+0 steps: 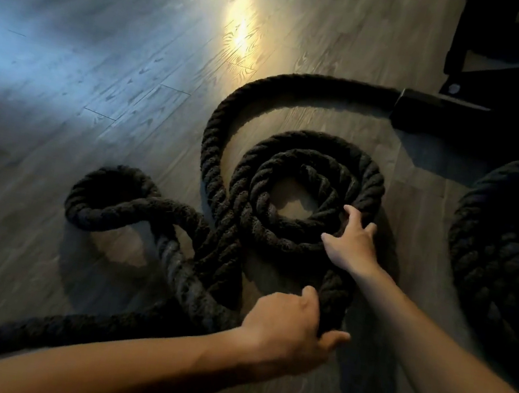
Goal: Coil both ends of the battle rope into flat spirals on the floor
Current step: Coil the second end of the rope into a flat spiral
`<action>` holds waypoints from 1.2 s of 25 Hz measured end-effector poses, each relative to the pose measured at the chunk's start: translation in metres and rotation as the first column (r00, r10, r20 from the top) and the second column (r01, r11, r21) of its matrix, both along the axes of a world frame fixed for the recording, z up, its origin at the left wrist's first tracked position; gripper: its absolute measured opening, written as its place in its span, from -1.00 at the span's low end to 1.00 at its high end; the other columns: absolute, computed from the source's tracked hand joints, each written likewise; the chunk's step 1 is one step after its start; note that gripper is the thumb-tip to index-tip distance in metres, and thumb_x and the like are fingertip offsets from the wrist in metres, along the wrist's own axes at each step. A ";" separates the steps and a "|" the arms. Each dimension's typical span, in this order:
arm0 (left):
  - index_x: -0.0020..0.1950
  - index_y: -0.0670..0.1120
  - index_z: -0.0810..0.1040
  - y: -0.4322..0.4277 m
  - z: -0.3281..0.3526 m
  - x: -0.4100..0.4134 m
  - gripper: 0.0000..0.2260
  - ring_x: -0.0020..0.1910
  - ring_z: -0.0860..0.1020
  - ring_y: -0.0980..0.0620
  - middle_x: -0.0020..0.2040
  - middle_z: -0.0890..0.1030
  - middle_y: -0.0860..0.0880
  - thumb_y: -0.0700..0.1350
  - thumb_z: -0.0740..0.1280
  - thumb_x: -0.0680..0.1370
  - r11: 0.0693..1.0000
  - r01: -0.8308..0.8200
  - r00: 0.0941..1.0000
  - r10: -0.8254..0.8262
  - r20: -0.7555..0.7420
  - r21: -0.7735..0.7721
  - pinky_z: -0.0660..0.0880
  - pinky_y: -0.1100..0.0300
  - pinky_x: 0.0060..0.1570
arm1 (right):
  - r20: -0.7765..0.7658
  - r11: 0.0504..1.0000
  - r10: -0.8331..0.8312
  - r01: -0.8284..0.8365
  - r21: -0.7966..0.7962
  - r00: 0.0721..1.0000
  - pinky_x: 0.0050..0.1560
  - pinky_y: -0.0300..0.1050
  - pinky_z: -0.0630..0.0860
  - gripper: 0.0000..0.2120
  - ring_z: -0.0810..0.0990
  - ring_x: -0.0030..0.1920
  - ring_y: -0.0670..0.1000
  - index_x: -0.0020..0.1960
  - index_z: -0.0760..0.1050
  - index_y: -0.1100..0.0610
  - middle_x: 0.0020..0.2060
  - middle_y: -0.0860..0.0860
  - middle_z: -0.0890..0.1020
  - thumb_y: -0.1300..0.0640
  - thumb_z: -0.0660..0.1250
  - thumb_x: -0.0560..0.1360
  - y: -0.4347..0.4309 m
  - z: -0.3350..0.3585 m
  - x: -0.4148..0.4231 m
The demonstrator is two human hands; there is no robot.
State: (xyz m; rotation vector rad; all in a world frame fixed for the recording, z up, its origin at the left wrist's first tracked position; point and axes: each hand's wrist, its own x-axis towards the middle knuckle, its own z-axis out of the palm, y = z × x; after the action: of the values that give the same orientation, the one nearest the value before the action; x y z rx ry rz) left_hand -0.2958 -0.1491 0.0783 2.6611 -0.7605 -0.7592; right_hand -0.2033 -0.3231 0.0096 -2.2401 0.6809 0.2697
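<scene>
Rope spiral (309, 156) on the floor (137, 64), loose loop (112, 173) to its left, second coil (500, 261) right, equipment base (427, 113) behind.

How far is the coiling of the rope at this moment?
The right coil looks finished. The middle coil has a few loose turns: the right hand presses it, the left hand grips the rope feeding it. The tangled loops at the left are not yet coiled.

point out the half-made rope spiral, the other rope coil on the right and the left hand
half-made rope spiral (373, 178): head view, right side of its outer turn
rope coil on the right (500, 261): head view, its top surface
left hand (287, 327): head view, back of the hand
</scene>
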 end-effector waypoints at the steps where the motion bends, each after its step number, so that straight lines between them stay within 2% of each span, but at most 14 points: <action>1: 0.04 -0.04 0.34 -0.005 0.002 0.000 -0.43 -0.01 0.62 -0.20 0.03 0.65 -0.14 0.47 0.13 0.48 1.000 -0.027 0.997 0.027 -0.068 -0.004 0.42 0.00 -0.16 | 0.014 1.000 0.008 -0.008 0.025 1.000 0.12 -0.04 0.41 -0.29 0.46 0.07 0.23 0.52 0.15 -0.15 0.38 0.19 0.19 0.12 0.34 0.46 -0.007 -0.001 0.001; 4: 0.32 -0.03 0.45 -0.009 -0.008 0.015 -0.42 0.12 0.59 -0.08 0.18 0.63 -0.08 0.37 0.22 0.52 0.964 -0.244 0.906 0.186 -0.381 -0.109 0.48 0.11 0.02 | 0.112 0.994 0.102 -0.106 0.031 0.988 0.30 0.02 0.34 -0.32 0.38 0.30 0.29 0.48 0.20 -0.26 0.30 0.14 0.25 0.18 0.31 0.47 -0.038 -0.012 -0.013; 5: 0.36 -0.04 0.48 -0.002 -0.015 0.025 -0.50 0.13 0.59 -0.04 0.19 0.63 -0.06 0.27 0.28 0.56 0.946 -0.287 0.892 0.206 -0.403 -0.152 0.48 0.16 0.08 | 0.115 0.992 0.116 -0.121 0.034 0.987 0.37 0.04 0.30 -0.33 0.33 0.39 0.29 0.46 0.19 -0.31 0.33 0.14 0.26 0.17 0.31 0.49 -0.048 -0.018 -0.024; 6: 0.34 -0.04 0.52 0.009 -0.022 0.039 -0.59 0.13 0.59 -0.03 0.17 0.63 -0.06 0.14 0.33 0.58 0.948 -0.258 0.925 0.187 -0.330 -0.187 0.49 0.17 0.12 | 0.096 0.993 0.116 -0.119 0.027 0.989 0.40 0.08 0.28 -0.33 0.29 0.43 0.29 0.46 0.17 -0.36 0.38 0.17 0.24 0.16 0.29 0.51 -0.056 -0.023 -0.037; 8: 0.32 0.00 0.53 0.040 -0.037 0.072 -0.64 0.15 0.54 -0.07 0.17 0.57 -0.05 -0.01 0.40 0.53 0.984 -0.074 0.997 0.068 -0.042 -0.163 0.49 0.07 0.15 | 0.008 0.992 0.110 -0.109 -0.058 0.994 0.38 0.13 0.33 -0.30 0.33 0.41 0.34 0.51 0.07 -0.35 0.45 0.23 0.18 0.11 0.26 0.52 -0.062 -0.033 -0.059; 10: 0.42 0.09 0.41 0.071 -0.044 0.107 -0.45 0.23 0.43 -0.12 0.26 0.45 -0.04 0.07 0.45 0.45 0.997 0.072 0.974 -0.065 0.218 -0.026 0.49 -0.03 0.17 | -0.114 0.964 0.162 -0.181 -0.194 0.980 0.29 0.14 0.39 -0.22 0.42 0.31 0.35 0.57 -0.11 -0.28 0.44 0.25 0.17 -0.02 0.25 0.50 -0.046 -0.036 -0.074; 12: 0.53 0.18 0.21 0.089 -0.048 0.138 -0.23 0.35 0.32 -0.16 0.40 0.31 -0.05 0.20 0.48 0.40 0.978 0.146 0.917 -0.189 0.351 0.147 0.49 -0.09 0.20 | -0.199 0.957 0.208 -0.241 -0.159 0.958 0.25 0.09 0.41 -0.14 0.44 0.33 0.32 0.56 -0.27 -0.27 0.51 0.25 0.07 -0.12 0.23 0.48 -0.020 -0.034 -0.092; 14: 0.59 0.23 0.03 0.095 -0.053 0.162 -0.13 0.51 0.17 -0.18 0.54 0.16 -0.07 0.29 0.44 0.40 0.902 0.280 0.830 -0.399 0.390 0.328 0.38 -0.11 0.34 | -0.256 0.952 0.278 -0.302 -0.058 0.926 0.20 0.04 0.43 -0.13 0.48 0.32 0.28 0.52 -0.35 -0.32 0.56 0.23 0.00 -0.17 0.22 0.48 0.002 -0.033 -0.119; 17: 0.62 0.18 -0.12 0.090 -0.058 0.191 -0.09 0.61 -0.06 -0.12 0.64 0.03 -0.05 0.47 0.24 0.43 0.722 0.490 0.691 -0.663 0.287 0.489 0.08 -0.17 0.52 | -0.297 0.939 0.318 -0.342 -0.032 0.900 0.13 0.02 0.50 -0.15 0.58 0.16 0.20 0.48 -0.41 -0.37 0.53 0.23 0.05 -0.25 0.18 0.49 0.015 -0.028 -0.143; 21: 0.64 0.04 -0.15 0.091 -0.061 0.204 -0.05 0.62 -0.17 -0.11 0.65 -0.06 -0.06 0.58 -0.10 0.42 0.638 0.541 0.632 -0.738 0.236 0.548 -0.14 -0.24 0.54 | -0.315 0.967 0.236 -0.253 -0.011 0.919 0.29 0.12 0.41 -0.17 0.42 0.39 0.29 0.51 -0.34 -0.34 0.57 0.21 -0.05 -0.43 0.13 0.47 0.011 -0.024 -0.126; 23: 0.64 -0.07 -0.12 0.084 -0.066 0.193 -0.07 0.62 -0.11 -0.17 0.64 0.00 -0.15 0.52 -0.16 0.46 0.643 0.520 0.629 -0.734 0.257 0.563 -0.12 -0.22 0.55 | -0.316 0.990 0.142 -0.137 0.039 0.938 0.35 0.16 0.34 -0.13 0.29 0.46 0.32 0.54 -0.28 -0.29 0.56 0.18 -0.09 -0.50 0.12 0.43 0.004 -0.020 -0.106; 25: 0.62 -0.17 0.02 0.063 -0.070 0.170 -0.09 0.59 0.09 -0.22 0.59 0.18 -0.23 0.48 -0.12 0.51 0.693 0.488 0.656 -0.692 0.301 0.530 0.00 -0.18 0.53 | -0.306 0.999 -0.014 0.022 0.023 0.952 0.40 0.21 0.26 -0.09 0.17 0.49 0.36 0.58 -0.20 -0.20 0.53 0.20 -0.08 -0.52 0.13 0.42 -0.006 -0.016 -0.076; 27: 0.54 -0.20 0.24 0.032 -0.075 0.138 -0.09 0.38 0.38 -0.24 0.40 0.42 -0.21 0.50 -0.03 0.49 0.778 0.434 0.720 -0.603 0.343 0.455 0.26 -0.14 0.37 | -0.289 0.986 -0.167 0.160 -0.050 0.943 0.41 0.29 0.20 -0.07 0.08 0.49 0.37 0.59 -0.14 -0.11 0.52 0.23 -0.05 -0.52 0.14 0.43 -0.011 -0.011 -0.045; 30: 0.37 -0.17 0.44 0.000 -0.081 0.089 -0.21 0.09 0.48 -0.19 0.19 0.54 -0.14 0.46 -0.01 0.52 0.887 0.339 0.790 -0.450 0.417 0.315 0.39 -0.10 0.09 | -0.244 0.953 -0.289 0.254 -0.165 0.926 0.40 0.39 0.13 0.06 -0.03 0.53 0.32 0.58 -0.15 -0.11 0.56 0.24 -0.06 -0.58 0.20 0.31 -0.009 -0.010 -0.024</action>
State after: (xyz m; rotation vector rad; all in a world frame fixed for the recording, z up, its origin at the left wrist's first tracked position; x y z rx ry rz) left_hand -0.2065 -0.1489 -0.0022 2.9731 -1.4855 -0.2577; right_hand -0.2270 -0.3320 -0.0008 -2.2176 1.1732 0.4011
